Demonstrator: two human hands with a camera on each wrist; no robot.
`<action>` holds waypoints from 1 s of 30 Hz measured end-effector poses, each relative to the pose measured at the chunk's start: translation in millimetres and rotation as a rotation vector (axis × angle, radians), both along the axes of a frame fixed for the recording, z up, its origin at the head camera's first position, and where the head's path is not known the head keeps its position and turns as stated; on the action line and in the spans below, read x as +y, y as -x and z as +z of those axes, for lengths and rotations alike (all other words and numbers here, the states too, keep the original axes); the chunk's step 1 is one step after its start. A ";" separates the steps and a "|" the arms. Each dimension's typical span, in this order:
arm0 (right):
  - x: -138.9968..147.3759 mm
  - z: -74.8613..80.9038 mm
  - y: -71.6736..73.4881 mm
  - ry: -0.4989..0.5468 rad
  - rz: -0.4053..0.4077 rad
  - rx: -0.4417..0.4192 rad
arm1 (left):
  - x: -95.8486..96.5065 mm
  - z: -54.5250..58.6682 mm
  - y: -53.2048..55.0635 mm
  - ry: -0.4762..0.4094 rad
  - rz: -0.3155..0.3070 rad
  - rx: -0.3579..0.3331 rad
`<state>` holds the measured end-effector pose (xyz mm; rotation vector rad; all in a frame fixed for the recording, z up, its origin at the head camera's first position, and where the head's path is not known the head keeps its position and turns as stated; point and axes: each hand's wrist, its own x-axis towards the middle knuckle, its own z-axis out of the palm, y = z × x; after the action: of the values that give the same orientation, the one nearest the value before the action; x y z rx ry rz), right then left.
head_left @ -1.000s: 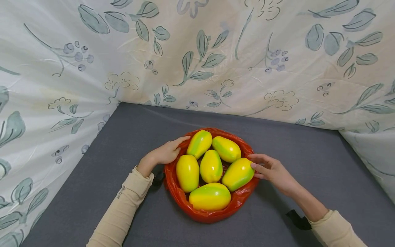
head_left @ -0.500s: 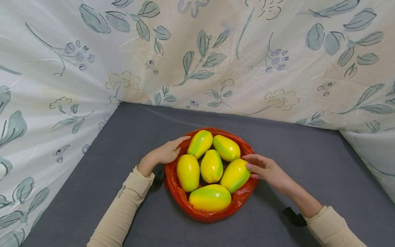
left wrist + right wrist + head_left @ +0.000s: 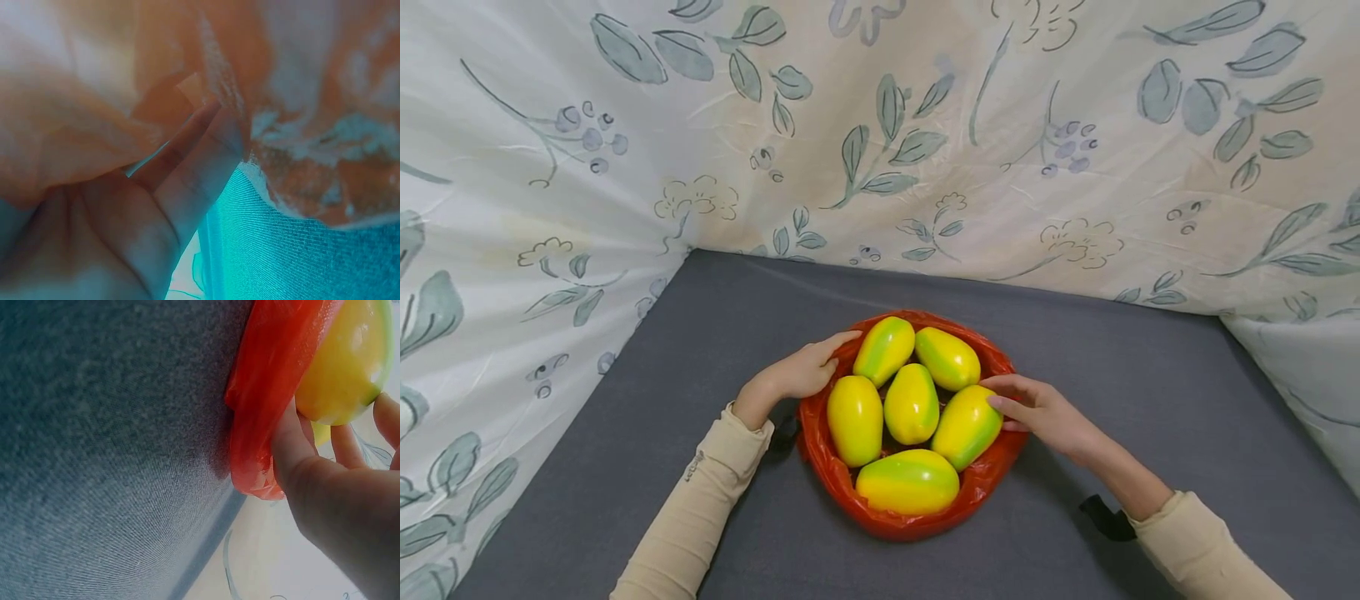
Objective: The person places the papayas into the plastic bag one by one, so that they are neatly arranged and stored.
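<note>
A round red plastic bag (image 3: 895,527) with a rolled-down rim holds several glossy yellow-green mangoes in the head view. At its upper left, my left hand (image 3: 801,369) holds the rim; in the left wrist view the thin plastic (image 3: 81,144) hides part of this hand. On the right side, my right hand (image 3: 1045,415) has its thumb and fingers around the outer end of one mango (image 3: 966,427). The right wrist view shows that mango (image 3: 344,362) between thumb and fingers, with the bag's red edge (image 3: 253,444) beside the hand. A middle mango (image 3: 912,404) lies among the others.
Dark grey cloth (image 3: 737,308) covers the table under and around the bag. Floral curtains (image 3: 865,150) hang along the back and both sides. A black strap (image 3: 1107,518) hangs by the right wrist.
My right hand has shifted left, and the mango it holds has moved slightly inward. The upper right mango has nudged a little to the left. The left hand keeps its place on the rim.
</note>
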<state>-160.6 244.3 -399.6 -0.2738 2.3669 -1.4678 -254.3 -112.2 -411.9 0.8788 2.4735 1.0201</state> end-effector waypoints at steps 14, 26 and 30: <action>3.3 -1.3 -2.3 -0.020 -0.002 -0.009 | 0.8 5.4 -1.8 -0.009 0.008 -0.020; 3.3 -2.6 -5.1 -0.022 -0.015 0.018 | 0.2 4.8 -6.5 0.007 0.008 0.012; 2.5 -3.3 -7.4 -0.075 -0.022 0.122 | 0.2 5.5 -8.7 -0.008 -0.003 0.033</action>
<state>-153.3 246.8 -402.9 -0.3282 2.5227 -1.4048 -245.6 -112.0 -406.4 0.9084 2.4958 1.0238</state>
